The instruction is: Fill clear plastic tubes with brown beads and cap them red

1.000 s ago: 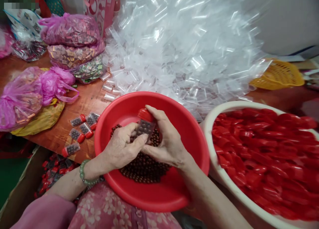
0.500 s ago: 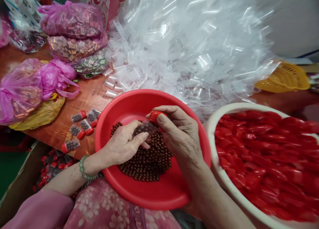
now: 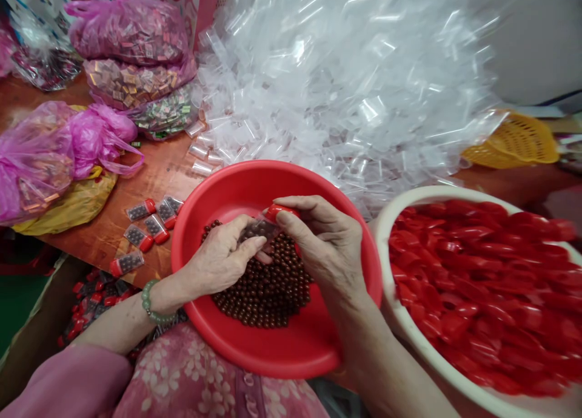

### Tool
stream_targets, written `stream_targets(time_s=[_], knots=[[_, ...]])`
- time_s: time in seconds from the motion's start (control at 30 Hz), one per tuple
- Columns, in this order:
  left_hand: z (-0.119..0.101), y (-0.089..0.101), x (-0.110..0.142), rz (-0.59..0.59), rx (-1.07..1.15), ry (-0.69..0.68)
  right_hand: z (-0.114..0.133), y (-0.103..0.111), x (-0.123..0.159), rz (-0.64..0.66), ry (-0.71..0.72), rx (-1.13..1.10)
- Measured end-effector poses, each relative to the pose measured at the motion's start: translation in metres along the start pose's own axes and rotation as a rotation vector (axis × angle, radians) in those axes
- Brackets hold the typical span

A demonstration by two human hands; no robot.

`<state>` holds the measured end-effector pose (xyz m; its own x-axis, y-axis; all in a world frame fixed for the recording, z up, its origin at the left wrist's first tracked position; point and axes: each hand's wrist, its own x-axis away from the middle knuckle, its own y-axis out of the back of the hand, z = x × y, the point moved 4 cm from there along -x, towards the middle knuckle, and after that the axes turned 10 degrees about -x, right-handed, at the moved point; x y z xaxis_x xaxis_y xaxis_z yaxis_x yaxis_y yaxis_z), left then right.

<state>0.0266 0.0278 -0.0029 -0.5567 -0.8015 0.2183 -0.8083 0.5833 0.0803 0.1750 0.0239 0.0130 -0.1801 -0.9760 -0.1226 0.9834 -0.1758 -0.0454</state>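
Just then, the left hand (image 3: 222, 255) and the right hand (image 3: 324, 242) held a small clear plastic tube (image 3: 258, 230) of dark beads, lying nearly level over a red plastic basin (image 3: 254, 170). The left fingers closed narrowly around the tube's body, while the right thumb and fingers pinched its red cap (image 3: 282, 210). Loose brown beads (image 3: 264, 290) lay heaped in the basin beneath both hands. Left of the basin, capped filled tubes (image 3: 140, 210) lay scattered near the front edge of the wooden bench (image 3: 168, 169). Behind it rose a great heap of empty clear tubes (image 3: 341, 84). Just to the right, a white basin (image 3: 409, 212) brimmed with loose red caps (image 3: 473, 284). Pink bags of small packets (image 3: 127, 30) stood toward the bench's far left corner, and a yellow plastic basket (image 3: 513, 142) lay beyond the white basin.
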Motion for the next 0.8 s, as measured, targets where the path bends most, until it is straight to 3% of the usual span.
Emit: stream_targets(time_s=[0.3, 0.5, 0.8], knots=[[-0.002, 0.003, -0.004, 0.001, 0.173, 0.04, -0.005, 0.015, -0.005, -0.069, 0.016, 0.032], [0.0, 0.002, -0.006, 0.008, 0.32, 0.052, 0.0, 0.005, -0.005, -0.061, 0.043, -0.036], [-0.001, -0.001, -0.007, 0.067, 0.335, 0.01, 0.0, -0.017, -0.003, -0.045, -0.027, -0.104]])
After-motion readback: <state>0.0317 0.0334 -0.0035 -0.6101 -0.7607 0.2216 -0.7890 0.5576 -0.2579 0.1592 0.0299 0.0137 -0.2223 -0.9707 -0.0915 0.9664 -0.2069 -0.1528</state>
